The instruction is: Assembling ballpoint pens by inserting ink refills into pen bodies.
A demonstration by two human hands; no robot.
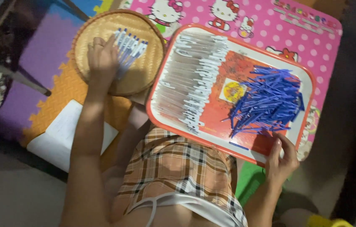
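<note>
- Two hands working: left hand point(101, 56) flat, fingers spread on assembled pens point(129, 45) in woven basket point(144, 80).
- Right hand point(281, 157) pinches red tray point(167, 122) rim beside blue pen caps point(268, 101).
- Best to lay pens parallel, unstacked.

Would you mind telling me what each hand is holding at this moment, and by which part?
The left hand rests on the bundle of pens in the woven basket, covering one end. The right hand grips the tray by its near rim.
</note>
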